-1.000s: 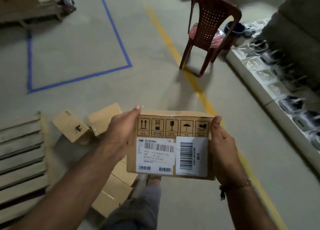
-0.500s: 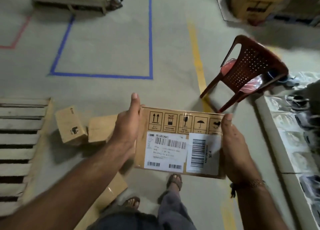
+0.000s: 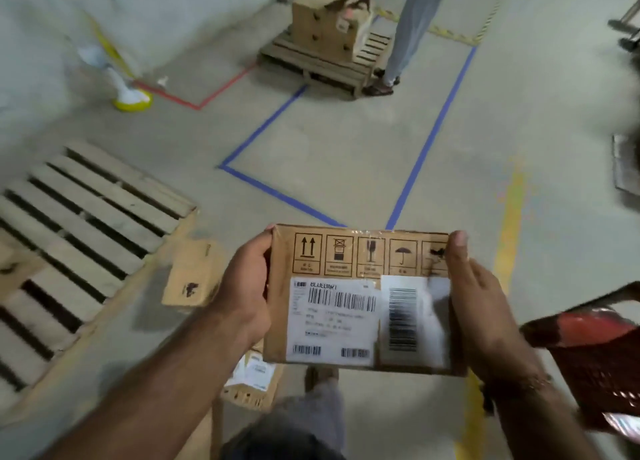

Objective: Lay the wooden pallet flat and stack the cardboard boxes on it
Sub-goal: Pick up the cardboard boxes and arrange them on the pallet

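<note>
I hold a flat cardboard box [image 3: 346,255] with white shipping labels in front of me, above the floor. My left hand [image 3: 242,293] grips its left edge and my right hand [image 3: 481,307] grips its right edge. The wooden pallet [image 3: 86,231] lies flat on the floor at the left, slats up. A small cardboard box [image 3: 194,276] stands on the floor beside the pallet's right edge. Another labelled box [image 3: 252,383] lies below my left forearm, partly hidden.
A red-brown plastic chair [image 3: 595,362] is close at my right. Blue tape [image 3: 422,154] marks a floor bay ahead, a yellow line [image 3: 509,231] runs on the right. Farther off, a second pallet [image 3: 322,61] carries boxes, with a person [image 3: 405,33] beside it.
My view has swung left: the chair slid from upper right to the lower right edge, and the pallet now fills more of the left. Both hands still hold the box.
</note>
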The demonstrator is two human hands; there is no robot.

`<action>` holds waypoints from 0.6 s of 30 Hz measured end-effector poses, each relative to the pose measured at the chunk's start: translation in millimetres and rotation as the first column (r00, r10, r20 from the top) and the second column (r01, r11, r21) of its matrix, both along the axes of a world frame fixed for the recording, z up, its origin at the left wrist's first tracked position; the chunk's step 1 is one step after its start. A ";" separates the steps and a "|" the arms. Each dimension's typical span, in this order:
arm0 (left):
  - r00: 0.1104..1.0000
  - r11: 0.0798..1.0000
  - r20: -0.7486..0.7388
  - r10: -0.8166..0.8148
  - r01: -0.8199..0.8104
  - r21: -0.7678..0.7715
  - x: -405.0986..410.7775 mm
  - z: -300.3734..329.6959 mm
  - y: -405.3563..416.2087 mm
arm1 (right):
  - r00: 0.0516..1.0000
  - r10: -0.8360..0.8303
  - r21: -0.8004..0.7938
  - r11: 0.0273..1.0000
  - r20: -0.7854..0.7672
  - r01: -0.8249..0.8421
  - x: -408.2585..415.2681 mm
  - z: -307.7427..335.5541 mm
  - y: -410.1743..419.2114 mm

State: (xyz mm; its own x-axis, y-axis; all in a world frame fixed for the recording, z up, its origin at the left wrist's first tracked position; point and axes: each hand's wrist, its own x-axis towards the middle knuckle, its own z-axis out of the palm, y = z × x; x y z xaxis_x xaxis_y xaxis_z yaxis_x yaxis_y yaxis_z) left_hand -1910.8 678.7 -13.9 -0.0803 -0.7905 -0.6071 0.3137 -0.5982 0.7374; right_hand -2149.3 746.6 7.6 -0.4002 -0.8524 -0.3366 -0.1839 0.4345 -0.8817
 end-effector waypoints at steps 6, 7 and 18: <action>0.993 0.993 0.001 0.116 -0.116 -0.011 -15.3 -8.6 -107.7 | 0.990 0.130 0.070 0.990 -0.057 -0.125 -19.7 12.5 -165.7; 0.990 0.990 -0.018 0.138 -0.138 -0.007 -18.2 -8.1 -125.1 | 0.987 0.151 0.076 0.986 -0.053 -0.147 -21.6 17.4 -192.5; 0.919 0.918 -0.024 0.394 -0.395 -0.030 -30.7 3.0 -354.0 | 0.861 0.502 0.072 0.864 -0.076 -0.498 -21.5 24.9 -506.5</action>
